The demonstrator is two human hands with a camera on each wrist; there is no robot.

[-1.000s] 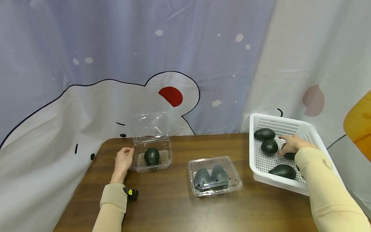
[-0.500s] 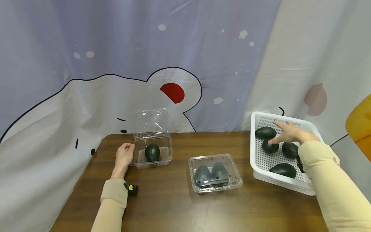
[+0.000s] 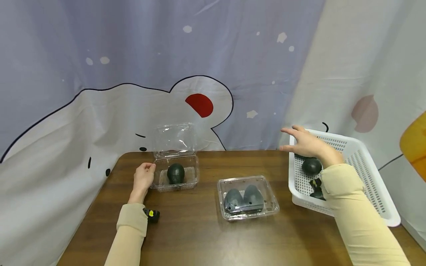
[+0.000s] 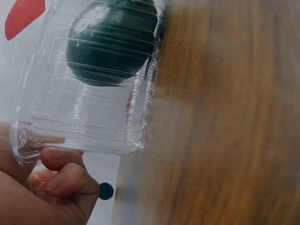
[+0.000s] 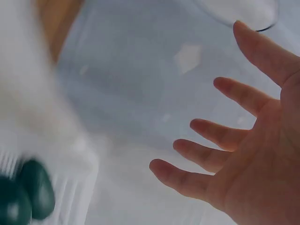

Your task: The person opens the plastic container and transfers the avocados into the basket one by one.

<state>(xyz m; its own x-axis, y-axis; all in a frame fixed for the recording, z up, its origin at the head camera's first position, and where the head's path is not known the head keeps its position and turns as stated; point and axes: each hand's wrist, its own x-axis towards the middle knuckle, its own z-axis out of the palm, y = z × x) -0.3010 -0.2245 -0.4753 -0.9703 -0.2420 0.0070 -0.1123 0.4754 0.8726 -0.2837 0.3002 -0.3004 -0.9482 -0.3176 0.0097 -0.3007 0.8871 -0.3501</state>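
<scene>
My left hand [image 3: 143,181] pinches the left rim of an open clear plastic clamshell box [image 3: 160,179], its lid [image 3: 174,138] standing up behind it. One dark green avocado [image 3: 175,173] lies inside; in the left wrist view this avocado [image 4: 112,47] shows through the clear wall, above my curled fingers [image 4: 63,180]. My right hand [image 3: 309,144], holding nothing, hovers over the back left edge of a white perforated basket [image 3: 364,166]. In the right wrist view its fingers [image 5: 185,183] are spread. Avocados [image 3: 311,167] lie in the basket, partly hidden by the right arm.
A closed clear clamshell box [image 3: 216,180] holding two avocados [image 3: 253,195] stands mid-table, between the hands. A patterned curtain [image 3: 249,74] hangs behind the wooden table [image 3: 193,236].
My right hand has lifted from among the avocados in the basket and moved left to its back left edge, fingers spread. The left hand stays at the open box's rim.
</scene>
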